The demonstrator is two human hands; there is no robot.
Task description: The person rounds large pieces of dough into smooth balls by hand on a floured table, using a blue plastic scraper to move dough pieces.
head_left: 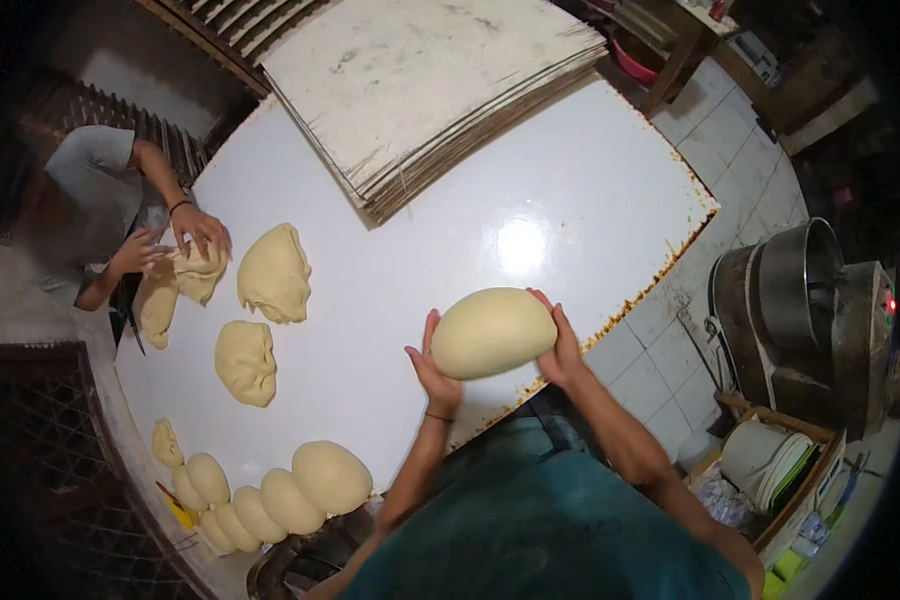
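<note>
A large, smooth oval of dough (493, 333) sits between my two hands near the table's front edge. My left hand (436, 368) cups its left end, the thumb standing a little apart. Against the right end presses my right hand (562, 348), with its fingers along the side. To the left lie two rough dough lumps, a taller one (275, 273) and a rounder one (245, 363). Several smooth dough balls, the largest (332, 477) nearest me, form a cluster at the front left.
A white table (410, 280) with rusty edges carries a stack of floury boards (430, 90) at the back. At the left, a co-worker's hands (202, 232) handle more dough. A metal mixer bowl (802, 285) and a wooden crate (800, 440) holding a bucket stand on the right.
</note>
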